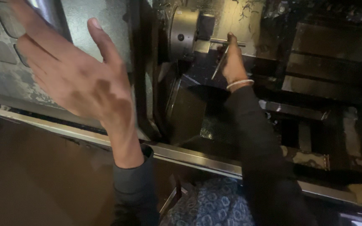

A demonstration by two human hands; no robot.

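My left hand (74, 71) is raised in front of the machine's grey outer panel (5, 71), fingers spread, holding nothing. My right hand (233, 62) reaches deep into the dark machine enclosure and grips a thin metal rod-like tool (220, 62) that slants down from the fingers. Right by that hand, a slim metal bar (221, 41) sticks out of the round steel chuck (184, 31). A pale band circles my right wrist, and both arms wear dark sleeves.
A bright metal rail (197, 161) runs along the machine's front edge. Dark blocks and slideways (315, 104) fill the right of the enclosure. Patterned blue cloth (210, 205) shows at the bottom. The enclosure's dark door frame (141, 67) stands between my hands.
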